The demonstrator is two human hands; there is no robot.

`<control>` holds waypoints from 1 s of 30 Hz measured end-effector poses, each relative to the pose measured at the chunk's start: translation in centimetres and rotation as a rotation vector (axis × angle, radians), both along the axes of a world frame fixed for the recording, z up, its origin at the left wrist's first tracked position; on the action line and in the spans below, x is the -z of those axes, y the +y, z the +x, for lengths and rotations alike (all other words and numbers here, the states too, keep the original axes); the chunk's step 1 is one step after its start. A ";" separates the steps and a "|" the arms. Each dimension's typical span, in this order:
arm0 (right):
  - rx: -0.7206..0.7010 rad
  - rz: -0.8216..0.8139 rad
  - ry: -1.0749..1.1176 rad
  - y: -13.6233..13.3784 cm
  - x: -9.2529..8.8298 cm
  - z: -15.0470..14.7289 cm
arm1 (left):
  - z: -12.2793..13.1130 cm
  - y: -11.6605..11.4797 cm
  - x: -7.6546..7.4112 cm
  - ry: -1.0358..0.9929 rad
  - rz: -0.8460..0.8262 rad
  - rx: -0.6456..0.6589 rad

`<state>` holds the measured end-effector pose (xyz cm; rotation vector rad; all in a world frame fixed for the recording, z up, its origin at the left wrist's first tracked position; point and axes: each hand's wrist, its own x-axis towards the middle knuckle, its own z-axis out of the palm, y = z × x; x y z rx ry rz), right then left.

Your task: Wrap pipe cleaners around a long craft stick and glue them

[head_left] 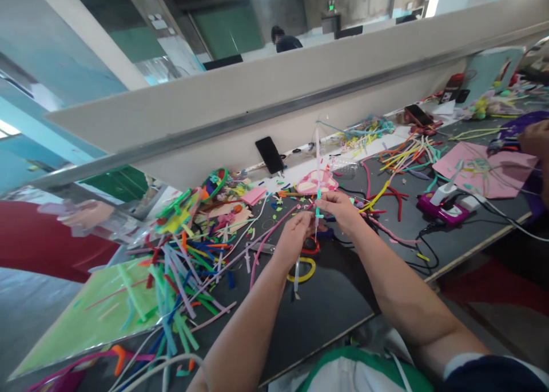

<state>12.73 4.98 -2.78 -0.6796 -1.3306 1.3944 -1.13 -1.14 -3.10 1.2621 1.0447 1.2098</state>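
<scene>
Pale pink stem [318,152] with turquoise bits [318,214] near its lower part, that's the thing in play, up over the middle of the desk [330,300]. The right hand [339,209] has it pinched between thumb and fingers right by the turquoise bits, and from there the long axis runs almost straight up, with a thin teal strand [332,128] heading off rightward at the top. The left hand [295,235] is just left of it and a bit lower, fingers bunched together; can't tell if they're gripping it too, since the tips are partly hidden. A translucent stick [297,275] pokes out below that hand. So the right is the nearer one, no contest. Clutter-wise, a red handle [315,246] and a yellow ring [313,271] sit right under the hands, kinda in the way of anything going straight down. Further out: black phone [269,155] propped at the back, pipe cleaners [184,272] heaped on the left, purple power strip [441,210] plus cables on the right.
</scene>
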 end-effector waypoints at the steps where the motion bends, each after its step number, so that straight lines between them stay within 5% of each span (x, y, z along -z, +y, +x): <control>1: -0.003 -0.002 0.020 0.1 0.0 0.0 | 0.0 0.2 -0.2 -0.042 -0.027 0.027; 10: 0.055 0.027 0.109 0.6 0.7 0.0 | 0.2 2.3 -1.9 0.001 -0.016 0.146; 16: -0.110 -0.034 0.204 0.0 0.7 -0.7 | 0.0 2.2 -1.4 0.142 0.105 0.004; 30: 0.002 -0.109 0.257 -0.1 0.9 -1.6 | 0.2 2.0 -0.3 0.230 0.158 -0.069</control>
